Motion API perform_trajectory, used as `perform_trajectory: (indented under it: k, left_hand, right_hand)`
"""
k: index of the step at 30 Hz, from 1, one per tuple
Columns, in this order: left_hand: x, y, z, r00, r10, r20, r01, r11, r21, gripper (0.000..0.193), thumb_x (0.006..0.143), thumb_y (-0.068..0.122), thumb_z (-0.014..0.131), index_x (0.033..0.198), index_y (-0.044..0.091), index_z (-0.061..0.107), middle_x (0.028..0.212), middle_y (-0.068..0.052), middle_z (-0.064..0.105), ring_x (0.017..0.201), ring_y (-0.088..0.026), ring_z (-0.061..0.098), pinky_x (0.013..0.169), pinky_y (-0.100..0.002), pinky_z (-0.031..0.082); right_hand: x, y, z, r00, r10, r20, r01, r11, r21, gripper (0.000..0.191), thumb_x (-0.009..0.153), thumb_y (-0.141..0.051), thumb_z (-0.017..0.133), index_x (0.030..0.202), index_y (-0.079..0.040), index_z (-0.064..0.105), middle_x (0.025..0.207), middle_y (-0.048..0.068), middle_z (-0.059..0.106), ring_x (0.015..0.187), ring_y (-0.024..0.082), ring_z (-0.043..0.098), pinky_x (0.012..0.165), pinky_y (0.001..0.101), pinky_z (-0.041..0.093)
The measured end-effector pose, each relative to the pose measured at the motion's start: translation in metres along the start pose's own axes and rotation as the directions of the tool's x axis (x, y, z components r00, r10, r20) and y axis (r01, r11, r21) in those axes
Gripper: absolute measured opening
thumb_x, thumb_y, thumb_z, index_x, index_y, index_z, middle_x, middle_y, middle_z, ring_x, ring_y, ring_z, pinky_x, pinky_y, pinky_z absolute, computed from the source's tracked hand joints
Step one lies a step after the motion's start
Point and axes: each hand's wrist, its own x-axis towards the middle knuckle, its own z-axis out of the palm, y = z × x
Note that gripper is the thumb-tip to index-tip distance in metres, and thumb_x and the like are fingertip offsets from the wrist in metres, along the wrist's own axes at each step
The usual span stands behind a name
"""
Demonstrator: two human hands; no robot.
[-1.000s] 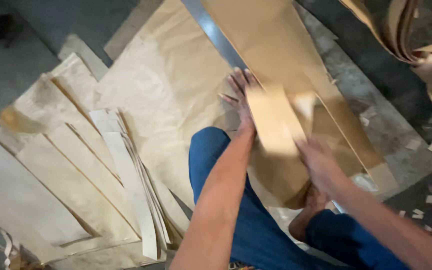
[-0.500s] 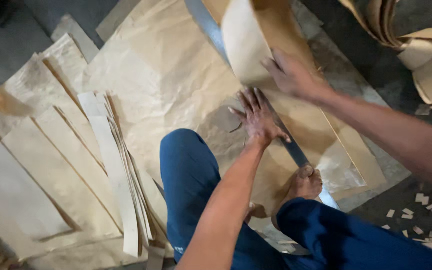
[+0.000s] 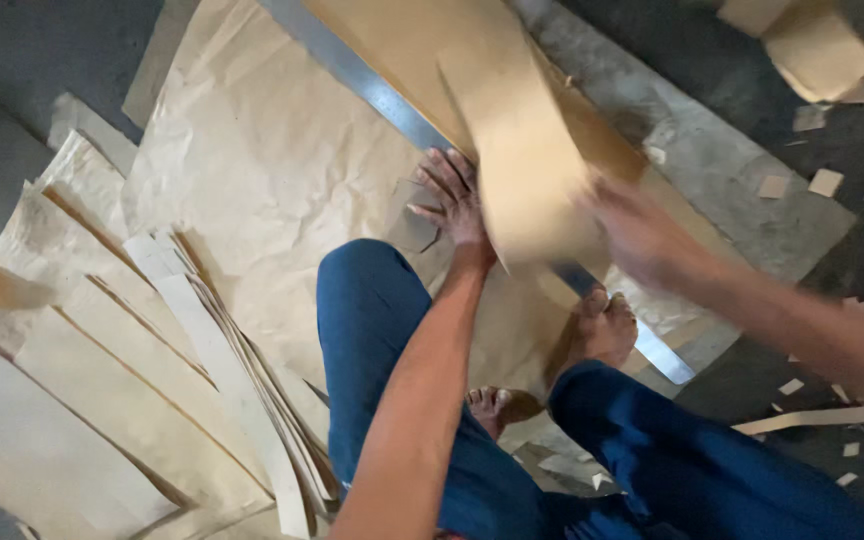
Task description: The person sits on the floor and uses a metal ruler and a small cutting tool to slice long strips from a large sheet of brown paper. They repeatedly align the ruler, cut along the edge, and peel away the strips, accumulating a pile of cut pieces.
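Your left hand (image 3: 455, 205) presses flat, fingers spread, on the large crumpled brown paper sheet (image 3: 272, 190), just beside the long metal ruler (image 3: 382, 100) that runs diagonally across it. Your right hand (image 3: 642, 235), blurred, grips a cut strip of brown paper (image 3: 527, 150) that curves up over the ruler. Your bare foot (image 3: 604, 330) rests on the ruler's near end. A stack of cut strips (image 3: 202, 340) lies left of your blue-trousered knee (image 3: 367, 290). Small paper offcuts (image 3: 825, 182) dot the floor at right.
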Motion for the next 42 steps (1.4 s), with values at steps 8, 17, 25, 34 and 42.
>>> perform_trajectory:
  k: [8,17,25,34,42]
  left_hand:
    - [-0.079,0.059,-0.005,0.980,0.057,0.191,-0.034,0.992,-0.121,0.170,0.036,0.071,0.092,0.159,-0.010,0.006,0.168,-0.035,-0.011,0.155,-0.055,-0.012,0.113,-0.080,-0.001]
    - [-0.076,0.049,0.060,0.974,0.125,-0.188,-0.088,0.976,0.197,0.118,0.090,0.062,0.068,0.163,-0.008,0.005,0.170,-0.034,-0.009,0.159,-0.051,-0.013,0.118,-0.078,-0.006]
    - [-0.075,0.042,0.070,0.969,0.181,-0.170,-0.105,0.919,0.379,0.112,0.099,0.063,0.059,0.167,-0.008,0.007,0.174,-0.033,-0.013,0.162,-0.051,-0.016,0.123,-0.076,-0.009]
    - [-0.077,0.056,0.020,0.933,0.038,0.358,-0.040,0.999,-0.001,0.156,0.037,0.084,0.081,0.164,0.019,0.017,0.167,-0.029,-0.016,0.148,-0.055,-0.028,0.109,-0.083,-0.011]
    - [-0.082,0.038,0.058,0.974,0.157,-0.165,-0.162,0.987,-0.016,0.158,0.054,0.083,0.079,0.164,0.003,0.000,0.168,-0.030,-0.017,0.155,-0.050,-0.022,0.114,-0.080,-0.009]
  right_hand:
    - [0.163,0.022,-0.034,0.797,-0.475,0.374,0.381,-0.086,-0.921,0.052,0.105,-0.048,0.064,0.128,-0.001,0.063,0.093,0.021,0.069,0.073,0.035,0.062,0.068,0.0471,0.052]
    - [-0.081,0.135,-0.051,0.944,0.081,-0.320,-0.169,0.951,-0.258,0.042,0.102,-0.031,0.058,0.132,-0.003,0.062,0.118,0.010,0.070,0.106,0.016,0.063,0.092,0.0352,0.052]
    - [-0.078,0.066,-0.046,0.945,0.200,-0.259,-0.263,0.936,-0.234,0.067,0.091,-0.052,0.054,0.145,-0.012,0.049,0.135,0.014,0.063,0.124,0.027,0.060,0.101,0.0430,0.050]
    - [0.050,0.092,-0.092,0.922,-0.299,0.246,0.310,0.191,-0.931,0.056,0.091,-0.037,0.073,0.133,-0.006,0.055,0.104,0.024,0.071,0.093,0.043,0.069,0.081,0.0516,0.054]
    - [0.004,0.110,-0.097,0.847,-0.449,0.284,0.503,0.504,-0.702,0.033,0.102,-0.030,0.059,0.126,-0.008,0.058,0.097,0.022,0.072,0.086,0.039,0.071,0.072,0.0471,0.055]
